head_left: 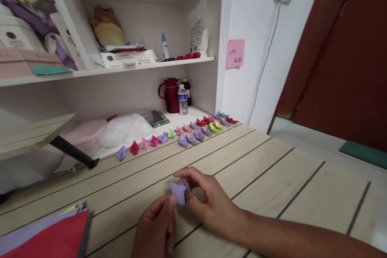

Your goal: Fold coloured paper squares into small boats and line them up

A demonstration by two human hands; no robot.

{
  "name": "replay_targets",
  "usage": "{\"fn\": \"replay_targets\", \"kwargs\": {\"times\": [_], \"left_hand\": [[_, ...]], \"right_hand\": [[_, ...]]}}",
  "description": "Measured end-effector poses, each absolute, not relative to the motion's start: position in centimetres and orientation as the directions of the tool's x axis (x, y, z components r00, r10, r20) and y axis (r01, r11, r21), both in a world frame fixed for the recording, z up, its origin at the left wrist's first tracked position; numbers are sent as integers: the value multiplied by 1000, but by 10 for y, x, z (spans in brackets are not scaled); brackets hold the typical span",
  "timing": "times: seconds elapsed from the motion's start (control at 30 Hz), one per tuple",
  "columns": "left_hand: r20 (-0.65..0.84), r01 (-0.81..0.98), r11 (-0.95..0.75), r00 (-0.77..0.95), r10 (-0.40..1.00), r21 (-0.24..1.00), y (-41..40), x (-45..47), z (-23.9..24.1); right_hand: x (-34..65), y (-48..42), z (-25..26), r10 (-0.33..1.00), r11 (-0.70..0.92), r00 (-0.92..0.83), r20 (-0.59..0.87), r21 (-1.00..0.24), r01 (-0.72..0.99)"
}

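Note:
A small folded piece of purple paper (179,192) is held between my two hands above the wooden table (256,161). My left hand (159,223) pinches its lower left edge between thumb and fingers. On the other side, my right hand (208,199) grips the right edge with the thumb, its index finger arched above the paper. Farther back, a row of small folded paper boats (191,139) in purple, red, pink and green runs along the table's far edge.
Colored paper sheets (45,234) lie at the front left. Behind the boats, a white shelf holds a clear plastic bag (123,130), a red jug (172,96) and a water bottle (183,100). A black bracket (74,152) stands at the left edge of the table.

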State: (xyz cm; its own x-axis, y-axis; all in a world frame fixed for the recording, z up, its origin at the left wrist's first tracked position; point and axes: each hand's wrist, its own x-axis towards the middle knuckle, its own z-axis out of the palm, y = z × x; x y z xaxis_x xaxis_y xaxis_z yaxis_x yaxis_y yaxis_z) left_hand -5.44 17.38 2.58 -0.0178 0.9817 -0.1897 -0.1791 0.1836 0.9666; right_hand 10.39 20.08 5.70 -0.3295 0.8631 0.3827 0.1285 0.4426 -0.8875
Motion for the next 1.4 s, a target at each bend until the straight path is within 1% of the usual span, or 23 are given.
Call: {"fn": "replay_targets", "kwargs": {"times": [0.1, 0.2, 0.3, 0.43, 0.57, 0.67, 0.9, 1.0, 1.1, 1.2, 1.4], "left_hand": [[-197, -124, 198, 16, 980, 972, 174, -56, 25], [-181, -80, 180, -7, 983, 980, 172, -55, 28], [-178, -114, 170, -59, 982, 979, 169, -52, 33], [-189, -163, 179, -49, 981, 970, 169, -53, 37], [-193, -203, 185, -20, 981, 962, 171, -57, 35], [-199, -219, 194, -2, 980, 956, 172, -59, 33], [-165, -210, 155, -29, 986, 965, 170, -55, 33], [-186, -215, 180, -9, 983, 960, 172, -57, 33], [-220, -239, 223, 37, 975, 945, 174, -60, 33], [-211, -261, 211, 28, 977, 942, 173, -61, 33], [-203, -279, 211, 58, 977, 937, 173, -61, 32]], "right_hand": [[104, 200, 56, 845, 501, -313, 433, -846, 184], [104, 201, 55, 831, 536, -309, 463, -817, 215], [103, 202, 55, 830, 535, -309, 464, -819, 209], [102, 204, 56, 839, 523, -301, 453, -823, 221], [103, 204, 58, 806, 583, -318, 500, -763, 277], [103, 204, 58, 785, 613, -316, 533, -742, 272], [109, 209, 59, 757, 646, -372, 537, -703, 297], [110, 210, 58, 765, 634, -375, 523, -715, 296], [110, 209, 58, 791, 590, -384, 477, -762, 267], [109, 208, 58, 817, 537, -384, 430, -810, 236], [107, 208, 61, 846, 492, -354, 399, -840, 228]]}}
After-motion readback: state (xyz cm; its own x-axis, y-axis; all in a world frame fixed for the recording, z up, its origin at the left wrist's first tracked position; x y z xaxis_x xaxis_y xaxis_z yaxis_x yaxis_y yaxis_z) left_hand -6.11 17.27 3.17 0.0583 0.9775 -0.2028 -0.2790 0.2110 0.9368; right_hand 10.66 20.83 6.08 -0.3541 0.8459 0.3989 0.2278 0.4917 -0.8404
